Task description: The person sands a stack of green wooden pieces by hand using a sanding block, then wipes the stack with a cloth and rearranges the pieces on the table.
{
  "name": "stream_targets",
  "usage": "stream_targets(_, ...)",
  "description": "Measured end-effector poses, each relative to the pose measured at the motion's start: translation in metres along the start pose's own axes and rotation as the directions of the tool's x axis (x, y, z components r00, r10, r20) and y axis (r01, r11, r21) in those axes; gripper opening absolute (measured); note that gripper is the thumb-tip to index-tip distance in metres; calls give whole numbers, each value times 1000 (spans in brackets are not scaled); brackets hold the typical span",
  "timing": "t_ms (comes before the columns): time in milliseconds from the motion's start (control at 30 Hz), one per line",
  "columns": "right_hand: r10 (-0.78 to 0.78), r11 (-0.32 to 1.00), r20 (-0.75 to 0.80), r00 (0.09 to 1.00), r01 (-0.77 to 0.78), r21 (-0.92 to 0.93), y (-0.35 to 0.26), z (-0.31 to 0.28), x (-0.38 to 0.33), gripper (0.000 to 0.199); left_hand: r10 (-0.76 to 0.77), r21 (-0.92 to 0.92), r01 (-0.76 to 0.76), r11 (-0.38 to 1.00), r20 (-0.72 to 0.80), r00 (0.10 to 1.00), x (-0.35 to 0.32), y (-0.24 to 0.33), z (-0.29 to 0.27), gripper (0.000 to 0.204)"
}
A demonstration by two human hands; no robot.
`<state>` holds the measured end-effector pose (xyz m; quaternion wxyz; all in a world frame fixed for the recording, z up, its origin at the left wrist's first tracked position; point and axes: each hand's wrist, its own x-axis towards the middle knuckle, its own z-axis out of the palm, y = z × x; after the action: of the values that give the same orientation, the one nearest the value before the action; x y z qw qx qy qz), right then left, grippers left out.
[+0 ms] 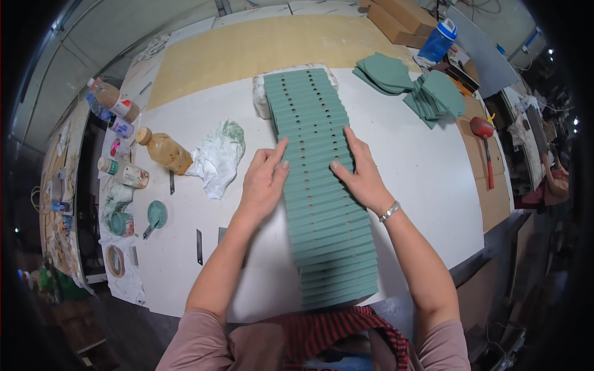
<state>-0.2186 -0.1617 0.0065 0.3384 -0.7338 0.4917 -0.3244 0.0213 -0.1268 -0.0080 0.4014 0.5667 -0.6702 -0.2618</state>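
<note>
A long row of thin green boards (318, 185) lies overlapped like shingles, running from the far middle of the table toward me. Two lines of small dark holes run along its far and middle parts. My left hand (265, 176) rests against the row's left side, its fingers stretched forward and the thumb near the edge. On the opposite side my right hand (364, 175) lies along the edge, thumb on top of the boards and forefinger extended. Neither hand wraps around a board. The row's far end leans on a white wrapped block (261, 99).
Loose green boards (436, 96) and a red mallet (482, 128) lie to the right. Left are a white rag (216, 162), a bottle of brownish liquid (164, 151), a jar (127, 173) and a small green dish (157, 213). A blue-capped bottle (438, 41) stands at the back right.
</note>
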Motion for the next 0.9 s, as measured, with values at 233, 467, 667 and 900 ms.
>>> stream_targets(233,139,988,29,990,-137,-69,-11,-2,3,79,-17,-28,17,999,-25,1000,8,2,-1,39)
stream_targets(467,93,983,-40,995,-99,-152,-21,4,-4,77,-77,67,83,994,-82,994,4,10,3,36)
stream_targets(667,97,966,-40,995,-103,-236,-39,3,-7,75,-69,31,72,997,-101,992,-2,14,-2,39)
stream_targets(900,104,963,-48,993,-113,-243,-43,-3,-13,74,-78,-43,76,996,-37,996,-11,28,-2,37)
